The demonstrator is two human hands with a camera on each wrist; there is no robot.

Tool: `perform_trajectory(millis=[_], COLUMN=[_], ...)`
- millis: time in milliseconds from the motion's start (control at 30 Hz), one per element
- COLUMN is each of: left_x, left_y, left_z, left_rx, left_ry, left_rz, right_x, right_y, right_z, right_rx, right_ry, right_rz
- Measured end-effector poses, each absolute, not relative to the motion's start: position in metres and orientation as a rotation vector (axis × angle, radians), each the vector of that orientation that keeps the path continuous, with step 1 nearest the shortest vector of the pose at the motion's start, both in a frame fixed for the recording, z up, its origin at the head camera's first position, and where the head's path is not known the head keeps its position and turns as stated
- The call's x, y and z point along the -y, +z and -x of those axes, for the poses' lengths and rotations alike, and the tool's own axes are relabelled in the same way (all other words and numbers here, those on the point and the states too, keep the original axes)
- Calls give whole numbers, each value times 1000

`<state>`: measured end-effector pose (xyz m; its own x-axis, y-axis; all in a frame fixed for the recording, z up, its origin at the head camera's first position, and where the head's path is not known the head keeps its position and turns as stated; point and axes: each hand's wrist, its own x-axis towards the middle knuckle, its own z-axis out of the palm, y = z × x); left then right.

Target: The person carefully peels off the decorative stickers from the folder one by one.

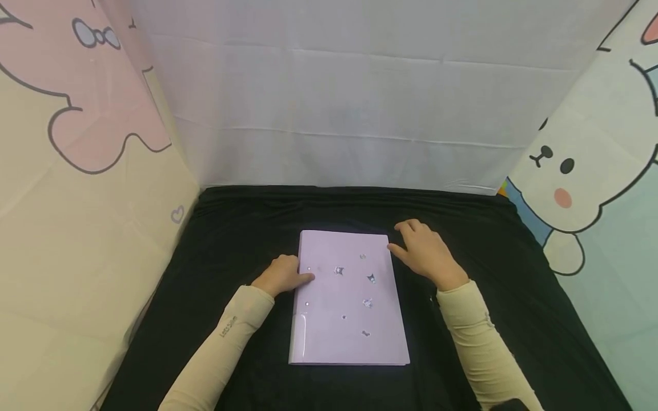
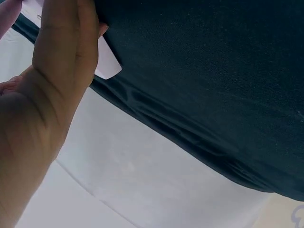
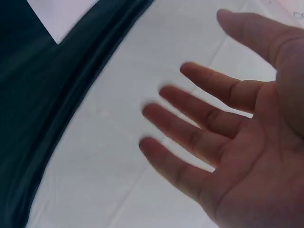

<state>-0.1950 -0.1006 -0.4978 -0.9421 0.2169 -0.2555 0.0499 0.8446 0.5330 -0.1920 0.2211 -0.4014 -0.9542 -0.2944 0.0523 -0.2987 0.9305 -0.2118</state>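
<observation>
A light purple binder (image 1: 329, 337) with small shiny stickers on its cover lies flat on the black cloth, its spine to the left. My left hand (image 1: 280, 277) holds it at the spine, thumb over the cover and the other fingers down along the side. In the left wrist view those fingers (image 2: 64, 42) partly hide the binder, and one spine end shows past them. Near the upper right corner, my right hand (image 1: 426, 254) is raised with fingers spread and nothing in them. The right wrist view shows its bare palm (image 3: 251, 156) and, farther off, a binder corner (image 3: 61, 16).
Black cloth (image 1: 231, 228) covers the table around the binder. A white sheet (image 1: 334, 103) hangs behind, with cartoon-printed cloths at the left (image 1: 103, 228) and right (image 1: 612, 274).
</observation>
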Motion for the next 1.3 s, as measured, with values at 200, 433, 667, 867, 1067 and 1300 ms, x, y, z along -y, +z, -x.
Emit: perform_trajectory(millis=[200, 433, 667, 867, 1067, 1300], left_x=[101, 101, 101, 101, 100, 100], left_y=[-498, -502, -505, -505, -503, -507], left_z=[196, 197, 198, 199, 202, 202], left_rx=[-2700, -2705, -2701, -2691, -2686, -2708], left_ry=[773, 783, 795, 780, 786, 787], left_rz=[-196, -209, -212, -195, -191, -220], right_x=[-205, -179, -153, -140, -136, -133], right_y=[-426, -455, -476, -491, -496, -497], right_z=[194, 195, 200, 205, 206, 207], right_rx=[3130, 3129, 3128, 3120, 3085, 3083], right_ry=[445, 439, 456, 438, 390, 436], right_rz=[-540, -624, -725, -764, -763, -735])
